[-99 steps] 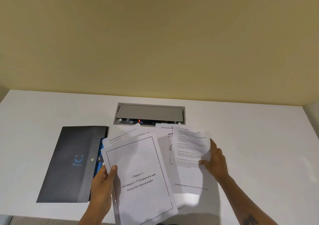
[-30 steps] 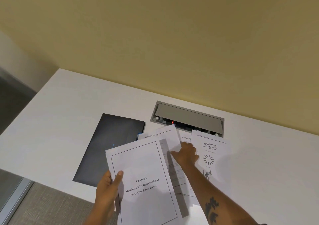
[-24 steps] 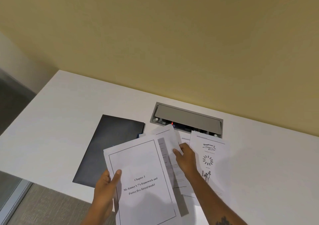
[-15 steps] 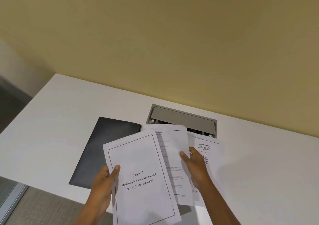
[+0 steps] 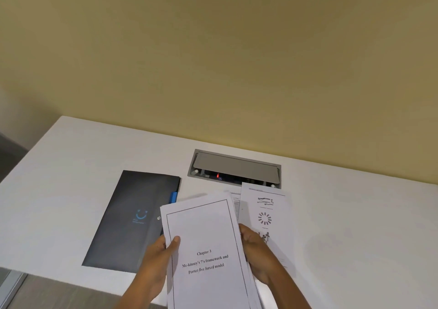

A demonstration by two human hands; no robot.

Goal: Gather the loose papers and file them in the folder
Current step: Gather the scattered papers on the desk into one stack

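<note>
A stack of white papers (image 5: 206, 242), topped by a "Chapter 3" title page, is held above the table's near edge. My left hand (image 5: 157, 261) grips its left edge, thumb on top. My right hand (image 5: 258, 256) grips its right edge, fingers behind the sheets. One loose sheet with small diagrams (image 5: 265, 211) lies flat on the table to the right, partly under my right hand. Another sheet's corner (image 5: 235, 201) peeks out between it and the stack. The dark folder (image 5: 132, 218), shut, with a blue logo and blue tab, lies on the table to the left.
The white table (image 5: 355, 225) meets a yellow wall at the back. A grey recessed cable box (image 5: 234, 169) with a red light sits in the table behind the papers. The table's left corner and grey floor show at the lower left.
My right hand picked a text sheet off the table and brought it left behind the stack in my left hand. Both hands now hold the stack.
</note>
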